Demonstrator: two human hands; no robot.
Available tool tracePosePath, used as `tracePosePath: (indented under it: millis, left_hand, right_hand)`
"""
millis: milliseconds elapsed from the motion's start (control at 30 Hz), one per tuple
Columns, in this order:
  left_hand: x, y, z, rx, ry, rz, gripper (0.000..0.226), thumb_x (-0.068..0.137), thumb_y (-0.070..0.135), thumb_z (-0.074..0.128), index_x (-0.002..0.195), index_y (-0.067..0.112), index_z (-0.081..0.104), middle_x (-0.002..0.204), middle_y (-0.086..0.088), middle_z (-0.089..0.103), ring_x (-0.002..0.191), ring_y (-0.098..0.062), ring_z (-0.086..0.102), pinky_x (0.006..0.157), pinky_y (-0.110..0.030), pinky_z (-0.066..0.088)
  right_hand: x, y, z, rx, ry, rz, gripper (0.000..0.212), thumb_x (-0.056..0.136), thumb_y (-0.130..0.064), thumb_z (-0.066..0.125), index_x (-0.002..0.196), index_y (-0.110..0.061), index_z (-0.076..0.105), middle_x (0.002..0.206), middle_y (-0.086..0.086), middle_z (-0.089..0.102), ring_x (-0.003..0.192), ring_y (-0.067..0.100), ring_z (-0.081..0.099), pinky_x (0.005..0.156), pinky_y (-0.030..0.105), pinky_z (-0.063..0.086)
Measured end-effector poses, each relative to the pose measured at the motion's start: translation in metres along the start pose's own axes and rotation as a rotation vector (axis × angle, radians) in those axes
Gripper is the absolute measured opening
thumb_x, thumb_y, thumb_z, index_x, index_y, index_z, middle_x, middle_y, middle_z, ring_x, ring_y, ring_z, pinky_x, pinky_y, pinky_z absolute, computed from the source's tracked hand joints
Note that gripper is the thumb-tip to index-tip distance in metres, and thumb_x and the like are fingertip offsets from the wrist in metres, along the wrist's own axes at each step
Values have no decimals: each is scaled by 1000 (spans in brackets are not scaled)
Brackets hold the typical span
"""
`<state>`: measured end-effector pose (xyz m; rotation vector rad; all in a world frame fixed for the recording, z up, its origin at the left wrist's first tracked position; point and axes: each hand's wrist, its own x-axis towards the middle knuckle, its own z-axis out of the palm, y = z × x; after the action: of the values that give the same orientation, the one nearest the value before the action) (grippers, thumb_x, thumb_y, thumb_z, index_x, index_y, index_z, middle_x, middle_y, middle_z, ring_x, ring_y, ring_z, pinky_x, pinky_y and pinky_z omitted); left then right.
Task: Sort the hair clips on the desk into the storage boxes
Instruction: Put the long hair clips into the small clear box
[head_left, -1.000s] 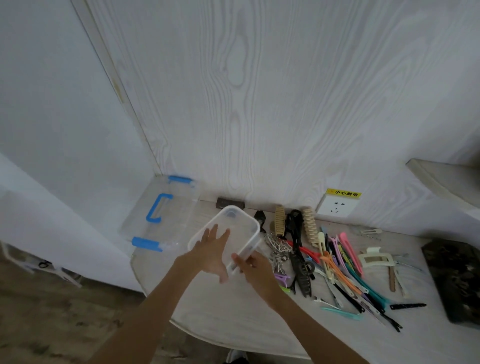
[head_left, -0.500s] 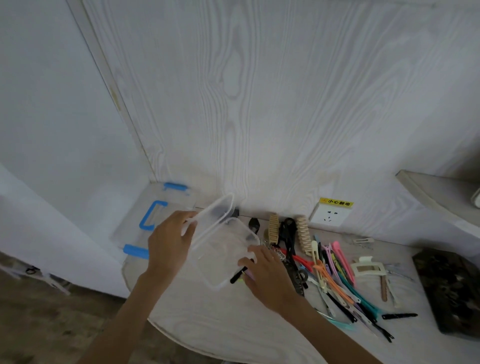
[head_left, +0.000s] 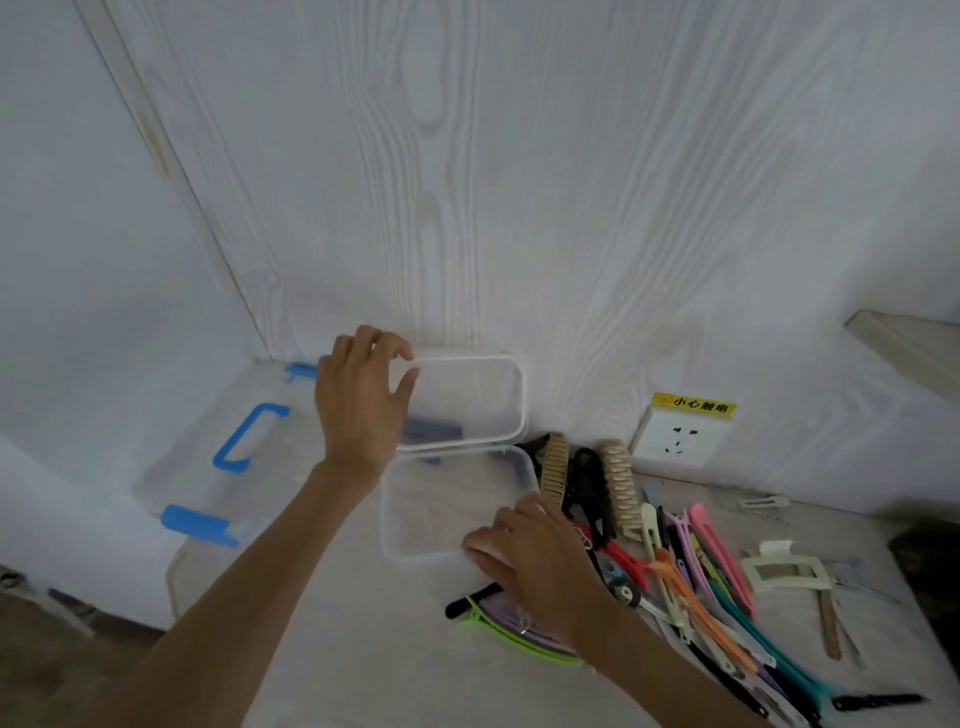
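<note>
Against the wood-grain wall panel (head_left: 519, 208), at the back of the pale surface (head_left: 363, 649), stands a clear storage box (head_left: 467, 400), tilted up on edge with its opening facing out; the left hand (head_left: 358, 405) grips its left rim, fingers curled over the top and thumb at the side. Just in front of it a second clear box (head_left: 441, 509) lies flat on the surface, and the right hand (head_left: 530, 551) rests on its near right corner, fingers bent over the rim. Right of this flat box lies the heap of hair clips (head_left: 675, 561), long coloured ones, black claws and two beige combs, spreading away from the wall; a green clip (head_left: 498, 629) lies under the right wrist. Left of the boxes lies a clear lid with blue handle and latches (head_left: 244, 441). On the wall panel right of the boxes is a white socket (head_left: 678, 434) under a yellow label.
</note>
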<state>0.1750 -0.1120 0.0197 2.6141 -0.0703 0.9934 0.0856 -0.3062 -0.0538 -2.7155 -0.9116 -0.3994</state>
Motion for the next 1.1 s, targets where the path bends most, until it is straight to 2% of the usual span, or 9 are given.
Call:
tracePosePath:
  millis: [67,167,400,533,633,733,833,933,1100]
  left_hand:
    - [-7,2,15,12,43,48,13,78,11,70,79,17,59,75,-2,61,66,-20,55,57,-27,32]
    - [-20,2,31,-86,38,34,12,84,9,62,90,19,61,83,0,63,73,-17,58,52,-26,35]
    - [-44,-3,13,-234,8,88,37,82,11,60,118,21,55,112,3,62,94,-16,60,74,-38,52]
    - [-76,-1,-17,-346,13,81,26,82,13,61,105,24,60,105,8,63,86,-11,59,72,-31,48]
    - [-114,-1,-28,-398,-117,48,13,79,22,66,84,34,61,80,19,63,73,-2,60,65,-22,43]
    - [-153,-5,-16,-375,-390,59,14,77,31,69,82,41,60,81,23,63,74,2,60,73,-25,49]
    - [-188,-11,8,-340,-597,36,21,86,31,61,106,35,65,108,13,65,93,-5,61,89,-28,48]
    - [-201,-13,23,-339,-585,32,30,90,36,55,118,31,64,117,4,61,108,-14,56,93,-26,43]
    - [-199,-15,29,-323,-548,87,25,83,48,60,106,41,67,101,17,57,99,-9,54,83,-24,44]
  right_hand:
    - [5,4,11,75,78,-3,18,88,-36,53,85,-30,70,67,-7,60,66,14,56,74,23,33]
    - [12,10,20,155,112,0,19,89,-32,57,90,-23,73,69,-1,66,67,19,61,75,28,39]
    - [1,13,11,-19,162,-24,38,94,-47,40,106,-24,68,99,-5,69,96,14,59,87,27,35]
    - [-31,1,-11,-27,268,41,31,93,-43,48,99,-20,69,92,-3,68,89,15,57,81,27,38]
    - [-63,-8,-23,40,105,83,25,84,-47,60,81,-22,66,79,-6,64,75,10,54,69,28,41]
    - [-91,-15,-12,-158,-106,57,29,80,-52,61,95,-28,63,98,-10,63,96,12,53,86,29,39]
    - [-108,-16,10,-257,-44,125,32,89,-47,49,118,-34,53,122,-13,57,115,10,47,103,27,20]
    - [-114,-17,24,-243,64,159,27,94,-37,43,120,-35,50,121,-14,59,116,9,51,109,28,7]
    - [-118,-11,30,-153,176,138,18,95,-35,43,109,-35,55,104,-16,61,105,6,54,113,24,-1]
